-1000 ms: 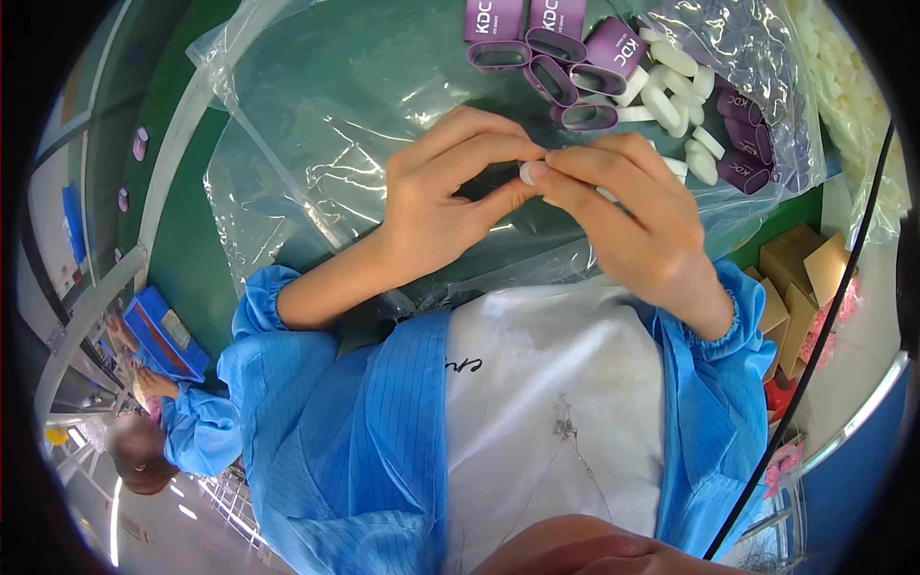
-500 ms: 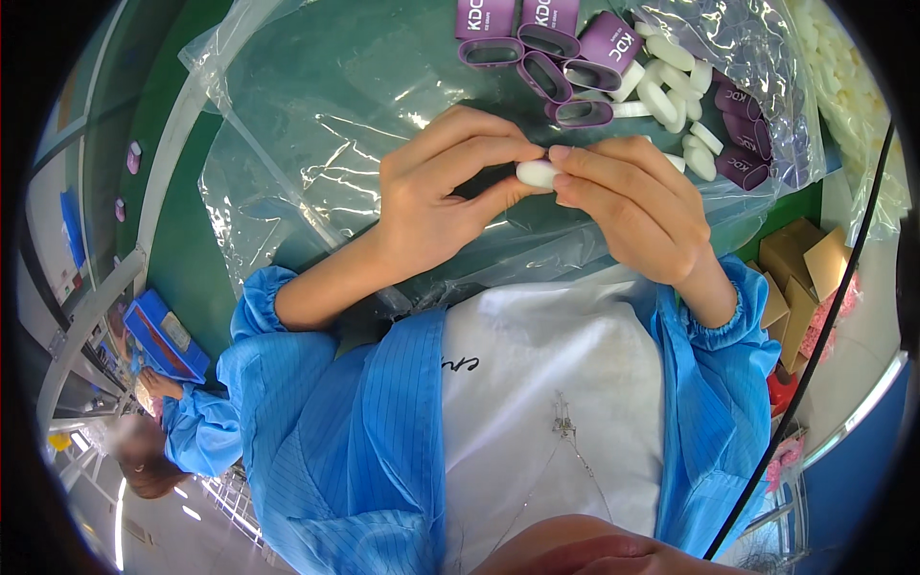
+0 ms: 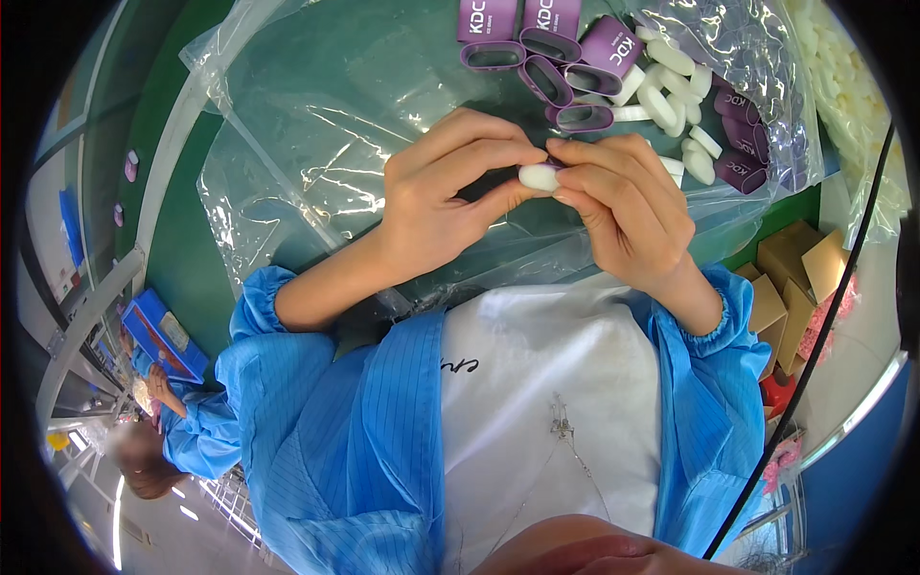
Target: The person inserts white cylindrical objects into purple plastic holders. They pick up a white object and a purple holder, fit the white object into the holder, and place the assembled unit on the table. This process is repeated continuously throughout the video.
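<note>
Between the fingertips of both my hands is a small white oval cap (image 3: 537, 177), with a sliver of purple showing behind it. The purple part is mostly covered by my fingers, so I cannot tell its full shape. My left hand (image 3: 443, 182) pinches it from the left with thumb and forefinger. From the other side, my right hand (image 3: 640, 213) grips it with its thumb and fingers. Just beyond lie several hollow purple oval sleeves (image 3: 613, 48), beside a heap of white oval caps and rings (image 3: 657, 103).
Clear plastic sheeting (image 3: 307, 144) covers the green table (image 3: 177, 216). More purple sleeves (image 3: 740, 172) rest by crumpled plastic at the right. Cardboard boxes (image 3: 791, 254) stand at the right, and a black cable (image 3: 832, 331) crosses there. A co-worker (image 3: 196, 426) sits at the left near a blue bin (image 3: 163, 335).
My right hand has shifted slightly, with its thumb lower and its fingers more spread around the white cap. My left hand stays nearly still.
</note>
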Available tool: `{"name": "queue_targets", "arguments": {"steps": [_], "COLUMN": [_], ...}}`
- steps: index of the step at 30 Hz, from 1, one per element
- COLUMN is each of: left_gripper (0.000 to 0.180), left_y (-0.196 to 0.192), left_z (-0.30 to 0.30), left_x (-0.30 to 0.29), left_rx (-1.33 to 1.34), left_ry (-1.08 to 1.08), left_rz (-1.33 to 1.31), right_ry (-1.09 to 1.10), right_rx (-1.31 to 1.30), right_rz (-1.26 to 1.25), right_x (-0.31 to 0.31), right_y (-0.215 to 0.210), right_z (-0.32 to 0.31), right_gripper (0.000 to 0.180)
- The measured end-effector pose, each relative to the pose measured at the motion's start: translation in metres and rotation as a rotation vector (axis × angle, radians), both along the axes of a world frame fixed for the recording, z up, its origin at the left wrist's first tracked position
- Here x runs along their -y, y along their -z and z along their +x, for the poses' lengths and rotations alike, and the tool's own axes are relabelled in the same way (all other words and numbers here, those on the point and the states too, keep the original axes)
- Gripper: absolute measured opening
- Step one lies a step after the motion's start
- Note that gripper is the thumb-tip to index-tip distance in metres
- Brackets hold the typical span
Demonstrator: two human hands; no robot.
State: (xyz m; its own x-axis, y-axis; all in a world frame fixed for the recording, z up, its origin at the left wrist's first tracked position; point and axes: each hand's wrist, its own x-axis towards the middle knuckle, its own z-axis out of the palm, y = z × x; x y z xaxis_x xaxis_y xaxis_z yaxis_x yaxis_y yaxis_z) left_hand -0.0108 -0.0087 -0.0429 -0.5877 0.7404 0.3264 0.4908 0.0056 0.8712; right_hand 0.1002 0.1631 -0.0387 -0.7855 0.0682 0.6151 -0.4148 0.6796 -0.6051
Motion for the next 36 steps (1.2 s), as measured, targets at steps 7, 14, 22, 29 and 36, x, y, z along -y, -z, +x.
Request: {"name": "queue_targets", "arguments": {"steps": [7,14,22,29,36], "left_gripper": [0.028,0.029,0.031,0.031,0.03], "left_y": [-0.001,0.0,0.002,0.0,-0.014], "left_z": [-0.004,-0.009,-0.009,-0.008,-0.016], "left_x": [0.003,0.012,0.017,0.011,0.023], "left_rx": [-0.011,0.019,0.03,-0.011,-0.084], "left_ry": [0.013,0.058,0.065,0.053,0.042], "left_rz": [-0.007,-0.052,-0.059,-0.017,-0.099], "right_ry": [-0.069,-0.152,-0.129,-0.164,-0.177], "right_rx": [-0.035,0.038,0.003,-0.1,-0.068], "right_rz": [0.207,0.062,0.094,0.334,0.111], "right_x": [-0.001,-0.004,-0.006,-0.017,-0.02], "right_y": [-0.004,0.003,0.0,0.003,-0.015], "right_z": [-0.001,-0.006,-0.005,0.001,0.001], "right_gripper": [0.037,0.041,0.037,0.03,0.024]}}
